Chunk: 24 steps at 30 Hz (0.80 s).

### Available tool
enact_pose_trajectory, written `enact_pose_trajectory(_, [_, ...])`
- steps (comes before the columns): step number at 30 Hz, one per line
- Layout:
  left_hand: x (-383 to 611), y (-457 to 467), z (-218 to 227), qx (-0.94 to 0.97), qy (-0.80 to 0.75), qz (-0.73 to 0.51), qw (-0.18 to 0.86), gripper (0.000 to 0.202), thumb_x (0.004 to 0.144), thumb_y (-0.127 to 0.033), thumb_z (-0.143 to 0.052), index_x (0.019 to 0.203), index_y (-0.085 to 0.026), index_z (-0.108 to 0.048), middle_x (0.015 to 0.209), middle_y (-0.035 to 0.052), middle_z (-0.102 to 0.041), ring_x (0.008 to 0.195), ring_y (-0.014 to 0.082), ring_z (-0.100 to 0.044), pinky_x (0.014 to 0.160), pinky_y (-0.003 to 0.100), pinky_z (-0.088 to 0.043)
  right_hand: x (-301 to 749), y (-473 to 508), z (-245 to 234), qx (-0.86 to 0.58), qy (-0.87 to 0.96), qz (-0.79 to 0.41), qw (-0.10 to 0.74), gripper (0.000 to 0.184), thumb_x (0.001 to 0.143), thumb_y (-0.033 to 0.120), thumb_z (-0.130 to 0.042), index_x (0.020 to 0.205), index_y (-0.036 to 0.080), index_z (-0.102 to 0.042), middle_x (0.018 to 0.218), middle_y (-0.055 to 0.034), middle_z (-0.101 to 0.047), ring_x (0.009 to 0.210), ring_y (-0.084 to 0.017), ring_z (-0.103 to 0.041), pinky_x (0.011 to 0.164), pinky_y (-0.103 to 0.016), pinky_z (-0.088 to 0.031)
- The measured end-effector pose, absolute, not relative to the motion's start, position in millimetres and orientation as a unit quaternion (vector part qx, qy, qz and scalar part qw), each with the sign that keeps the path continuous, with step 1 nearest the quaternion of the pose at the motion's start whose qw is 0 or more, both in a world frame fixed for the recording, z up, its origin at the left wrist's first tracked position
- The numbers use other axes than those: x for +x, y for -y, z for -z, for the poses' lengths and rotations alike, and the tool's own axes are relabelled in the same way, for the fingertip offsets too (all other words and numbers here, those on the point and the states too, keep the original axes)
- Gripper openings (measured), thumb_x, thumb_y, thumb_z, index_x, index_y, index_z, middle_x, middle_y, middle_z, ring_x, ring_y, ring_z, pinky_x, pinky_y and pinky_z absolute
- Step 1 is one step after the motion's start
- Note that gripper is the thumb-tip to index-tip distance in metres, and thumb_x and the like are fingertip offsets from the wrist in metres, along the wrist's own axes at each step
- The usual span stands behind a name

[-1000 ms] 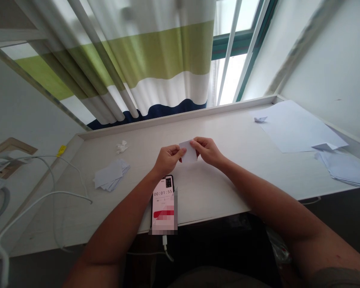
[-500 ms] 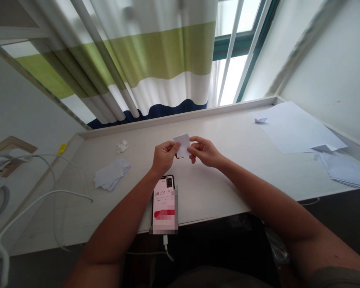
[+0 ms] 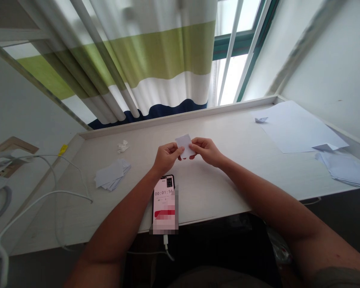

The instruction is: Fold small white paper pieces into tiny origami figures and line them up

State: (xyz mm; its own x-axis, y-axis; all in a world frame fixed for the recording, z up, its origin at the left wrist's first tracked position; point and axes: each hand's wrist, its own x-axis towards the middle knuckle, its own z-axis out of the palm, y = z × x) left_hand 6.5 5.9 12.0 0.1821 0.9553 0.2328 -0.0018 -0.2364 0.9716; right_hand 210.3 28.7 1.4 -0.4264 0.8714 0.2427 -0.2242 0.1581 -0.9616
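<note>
A small white paper square (image 3: 185, 145) is pinched between my left hand (image 3: 167, 158) and my right hand (image 3: 206, 152), above the middle of the white desk (image 3: 216, 180). Each hand grips one side of it, and the fingers hide its lower edge. Just below my left wrist lies a smartphone (image 3: 164, 204) showing a running timer at 00:01:56, with part of its screen pixelated. My left forearm crosses close to its top corner.
Left of my hands lie a stack of paper squares (image 3: 111, 175) and a crumpled white paper scrap (image 3: 123, 146). At right are a large paper sheet (image 3: 297, 128), a small folded paper piece (image 3: 261, 119) and a pile of paper (image 3: 345, 170). White cables (image 3: 48, 196) run along the left.
The paper square has risen slightly and turned a little between my fingers. Both hands have shifted slightly with it, and the timer has gone from 00:01:55 to 00:01:56.
</note>
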Motion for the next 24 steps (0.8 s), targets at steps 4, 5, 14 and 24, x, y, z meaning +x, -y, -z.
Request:
enact_pose_trajectory(4, [8.2, -3.7, -14.3, 0.592, -0.367, -0.513, 0.502, 0.031, 0.08, -0.043, -0.092, 0.088, -0.015, -0.08, 0.072, 0.0047, -0.077, 0.061, 0.015, -0.067, 0.056, 0.028, -0.053, 211.4, -28.5, -3.2, -0.257, 0.57, -0.623, 0.47, 0.046, 0.082, 0.056, -0.092, 0.101, 0.018, -0.074, 0.085, -0.0047, -0.081, 0.072, -0.02, -0.078, 0.062, -0.031, -0.065])
enact_pose_trajectory(5, [8.2, -3.6, -15.0, 0.582, -0.362, -0.523, 0.506, 0.031, 0.08, -0.041, -0.092, 0.093, -0.016, -0.081, 0.072, 0.0041, -0.078, 0.061, 0.0152, -0.068, 0.057, 0.028, -0.054, 211.8, -28.3, -3.7, -0.253, 0.561, -0.632, 0.471, 0.046, 0.082, 0.054, -0.093, 0.104, 0.019, -0.074, 0.086, -0.0041, -0.082, 0.07, -0.019, -0.077, 0.062, -0.032, -0.066])
enact_pose_trajectory(14, [6.7, -1.8, -18.8, 0.58, -0.349, -0.534, 0.506, 0.018, 0.084, -0.034, -0.08, 0.087, -0.017, -0.085, 0.082, 0.007, -0.08, 0.071, 0.0167, -0.071, 0.064, 0.031, -0.059, 213.5, -25.1, -11.7, -0.237, 0.527, -0.675, 0.458, 0.031, 0.085, 0.044, -0.089, 0.086, 0.017, -0.074, 0.081, -0.003, -0.079, 0.069, -0.017, -0.077, 0.071, -0.033, -0.068])
enact_pose_trajectory(24, [9.3, -5.1, -13.9, 0.583, -0.376, -0.56, 0.452, 0.033, 0.08, -0.032, -0.089, 0.105, -0.018, -0.072, 0.071, -0.0022, -0.072, 0.063, 0.0126, -0.067, 0.064, 0.026, -0.058, 213.5, -28.4, -6.6, -0.289, 0.565, -0.633, 0.444, 0.049, 0.078, 0.056, -0.096, 0.097, 0.015, -0.076, 0.083, -0.0057, -0.081, 0.074, -0.018, -0.078, 0.076, -0.035, -0.066])
